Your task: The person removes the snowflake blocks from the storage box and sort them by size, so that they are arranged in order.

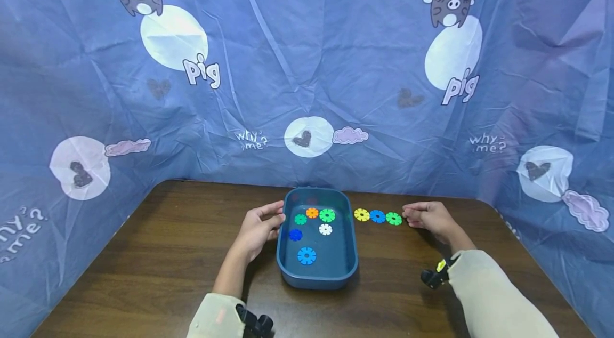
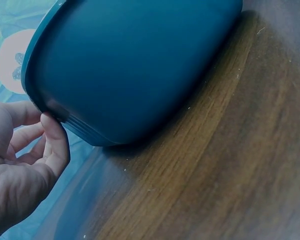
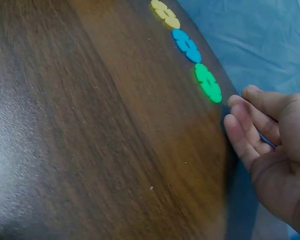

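Observation:
A dark teal plastic bin (image 1: pixel 317 276) stands on the table, with several notched, flower-shaped plastic discs inside, among them a light blue disc (image 1: pixel 307 256) and a white disc (image 1: pixel 325 229). My left hand (image 1: pixel 258 228) is at its left side, thumb and forefinger pinching the rim in the left wrist view. Right of the bin, a yellow disc (image 1: pixel 362 215), a blue disc (image 1: pixel 377 216) and a green disc (image 1: pixel 394 218) form a row on the wood. Just beyond the green one is my right hand (image 1: pixel 431 219), fingers loosely bent, nothing visible between them.
The brown wooden table (image 1: pixel 192 252) ends at the back against a blue printed cloth (image 1: pixel 307 61), which also hangs along both sides. The row of discs lies near the table's far edge.

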`<state>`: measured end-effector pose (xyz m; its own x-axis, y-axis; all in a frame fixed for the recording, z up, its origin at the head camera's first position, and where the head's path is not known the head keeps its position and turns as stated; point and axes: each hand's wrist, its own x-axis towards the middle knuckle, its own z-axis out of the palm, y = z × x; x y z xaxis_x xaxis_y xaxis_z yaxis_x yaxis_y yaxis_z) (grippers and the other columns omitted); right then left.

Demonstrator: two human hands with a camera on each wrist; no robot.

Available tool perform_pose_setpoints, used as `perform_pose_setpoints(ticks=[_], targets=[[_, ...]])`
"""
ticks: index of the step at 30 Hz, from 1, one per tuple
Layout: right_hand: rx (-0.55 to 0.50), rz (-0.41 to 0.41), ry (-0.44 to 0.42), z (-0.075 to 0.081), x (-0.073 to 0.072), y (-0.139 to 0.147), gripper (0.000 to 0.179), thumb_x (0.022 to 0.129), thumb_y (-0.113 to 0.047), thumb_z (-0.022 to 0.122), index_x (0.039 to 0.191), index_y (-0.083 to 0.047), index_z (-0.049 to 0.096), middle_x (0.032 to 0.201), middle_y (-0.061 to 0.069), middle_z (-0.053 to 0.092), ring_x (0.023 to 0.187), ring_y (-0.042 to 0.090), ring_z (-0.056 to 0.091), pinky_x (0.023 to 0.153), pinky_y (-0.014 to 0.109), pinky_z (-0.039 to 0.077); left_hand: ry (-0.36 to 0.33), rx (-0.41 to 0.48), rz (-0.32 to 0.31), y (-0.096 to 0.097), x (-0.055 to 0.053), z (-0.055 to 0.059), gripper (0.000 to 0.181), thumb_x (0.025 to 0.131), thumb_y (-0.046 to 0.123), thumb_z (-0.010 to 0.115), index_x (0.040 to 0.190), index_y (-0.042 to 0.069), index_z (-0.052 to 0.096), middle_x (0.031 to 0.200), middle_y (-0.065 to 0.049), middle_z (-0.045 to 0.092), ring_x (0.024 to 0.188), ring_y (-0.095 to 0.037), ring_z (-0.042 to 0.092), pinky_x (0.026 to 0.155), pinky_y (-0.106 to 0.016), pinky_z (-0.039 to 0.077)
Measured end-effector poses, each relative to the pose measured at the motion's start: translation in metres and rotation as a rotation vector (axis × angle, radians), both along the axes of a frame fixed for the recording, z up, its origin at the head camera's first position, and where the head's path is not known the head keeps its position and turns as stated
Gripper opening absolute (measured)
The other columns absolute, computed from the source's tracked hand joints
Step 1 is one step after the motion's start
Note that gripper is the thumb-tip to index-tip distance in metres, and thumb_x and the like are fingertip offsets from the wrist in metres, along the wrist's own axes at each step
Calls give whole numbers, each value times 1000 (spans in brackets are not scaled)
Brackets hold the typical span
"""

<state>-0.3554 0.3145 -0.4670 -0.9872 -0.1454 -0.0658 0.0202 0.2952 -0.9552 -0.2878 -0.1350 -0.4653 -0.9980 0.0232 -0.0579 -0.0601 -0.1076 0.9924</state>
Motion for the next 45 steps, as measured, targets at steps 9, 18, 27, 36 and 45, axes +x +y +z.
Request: perform_pose_setpoints(ticks=[9,18,27,36,45], targets=[[129,97,70,26,-6,-12,42,101,-9,64,130,20,56,115,29,68,94,28,70,84,38,60,-2,-11,6,1,0,1,40,99,5,65,139,1,61,134,-21,59,99,-26,68,78,-33,61],[303,186,170,47,0,-52,34,101,-16,66,124,9,67,111,27,70,96,42,68,84,52,58,-6,2,-2,1,1,-1,40,99,4,65,138,0,61,131,-22,59,95,-22,68,75,-31,60],[521,384,452,49,15,-108,20,98,-14,69,112,-2,75,98,-1,76,87,11,67,78,33,56,1,-3,-4,0,0,-1,41,99,4,65,139,0,60,135,-22,59,99,-25,68,78,-34,61],[794,451,695,59,33,-140,18,98,-14,70,110,-2,76,95,1,70,86,14,64,76,36,56,2,-1,-3,0,1,1,40,98,3,65,138,0,61,131,-22,60,96,-23,68,75,-32,61],[926,558,826,62,43,-158,16,96,-16,72,108,-6,76,99,5,69,90,17,62,77,34,55,0,-3,1,0,2,1,40,98,3,65,138,1,61,131,-21,60,96,-24,68,76,-33,60]])
